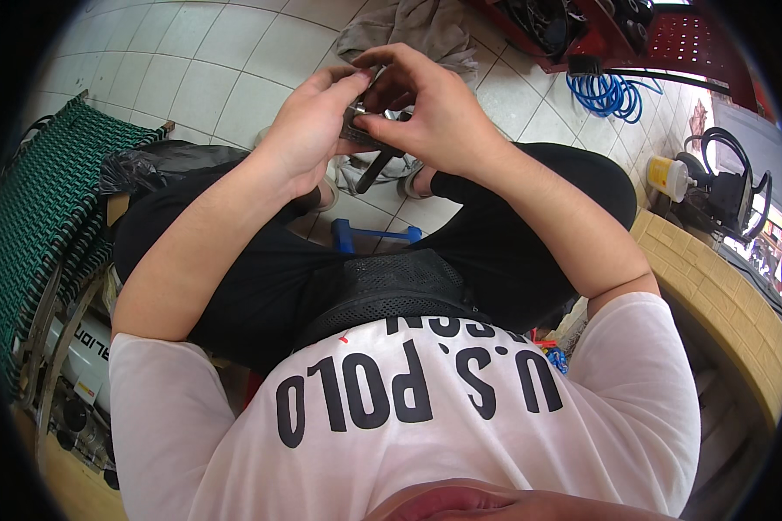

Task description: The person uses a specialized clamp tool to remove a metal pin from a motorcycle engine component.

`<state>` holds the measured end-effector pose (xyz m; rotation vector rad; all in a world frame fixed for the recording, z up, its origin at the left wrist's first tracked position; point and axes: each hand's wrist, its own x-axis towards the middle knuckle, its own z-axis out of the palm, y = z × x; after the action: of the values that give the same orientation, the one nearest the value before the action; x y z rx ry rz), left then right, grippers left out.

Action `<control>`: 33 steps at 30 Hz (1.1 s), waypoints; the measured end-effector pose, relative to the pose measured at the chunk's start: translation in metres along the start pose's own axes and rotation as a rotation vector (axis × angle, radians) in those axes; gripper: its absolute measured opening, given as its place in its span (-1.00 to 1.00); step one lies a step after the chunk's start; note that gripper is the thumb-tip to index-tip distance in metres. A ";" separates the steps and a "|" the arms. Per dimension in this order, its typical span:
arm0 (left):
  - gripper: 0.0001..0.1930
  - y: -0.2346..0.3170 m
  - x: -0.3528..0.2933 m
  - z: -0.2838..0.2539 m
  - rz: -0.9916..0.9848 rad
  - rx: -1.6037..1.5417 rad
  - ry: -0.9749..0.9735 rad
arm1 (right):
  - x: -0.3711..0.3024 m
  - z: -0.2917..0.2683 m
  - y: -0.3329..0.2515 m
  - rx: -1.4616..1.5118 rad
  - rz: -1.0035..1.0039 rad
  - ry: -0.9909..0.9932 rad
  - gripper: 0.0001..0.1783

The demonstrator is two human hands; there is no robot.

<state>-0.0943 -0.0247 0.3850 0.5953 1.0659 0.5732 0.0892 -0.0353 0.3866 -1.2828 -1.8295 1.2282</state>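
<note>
Both of my hands meet above the floor between my knees, around a small grey metal part (354, 133) with a dark bar (373, 171) sticking out below it. My left hand (314, 126) is closed around the part's left side, thumb on top. My right hand (434, 108) curls over from the other side, its thumb pressed against the metal and its fingers bent above. Dark smudges mark the fingertips. Much of the part is hidden by the fingers, so its exact kind cannot be made out.
A grey cloth (408, 30) lies on the tiled floor ahead. Blue coiled hose (613, 94) hangs below a red rack (695, 52) at far right. A green woven seat (61, 208) stands left, beside a black plastic bag (161, 165). A yellow-labelled bottle (667, 177) sits right.
</note>
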 end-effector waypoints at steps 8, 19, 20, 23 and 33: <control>-0.67 -0.001 -0.001 -0.007 -0.003 -0.009 -0.004 | 0.003 0.007 0.001 -0.005 -0.020 0.003 -0.42; -0.65 0.008 -0.002 -0.003 -0.067 0.015 0.001 | 0.000 0.000 -0.006 -0.009 0.004 -0.003 -0.37; -0.65 0.005 0.000 -0.003 -0.036 0.002 0.004 | 0.002 0.001 -0.003 0.001 -0.039 0.016 -0.38; -0.60 -0.002 0.004 -0.004 -0.021 -0.022 0.007 | 0.002 -0.005 -0.007 -0.015 -0.056 -0.002 -0.40; -0.70 0.010 -0.006 0.003 0.003 -0.011 0.003 | -0.004 -0.009 -0.022 0.034 -0.089 0.018 -0.38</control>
<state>-0.0950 -0.0224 0.3970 0.5862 1.0638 0.5822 0.0895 -0.0382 0.4103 -1.1774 -1.8248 1.1911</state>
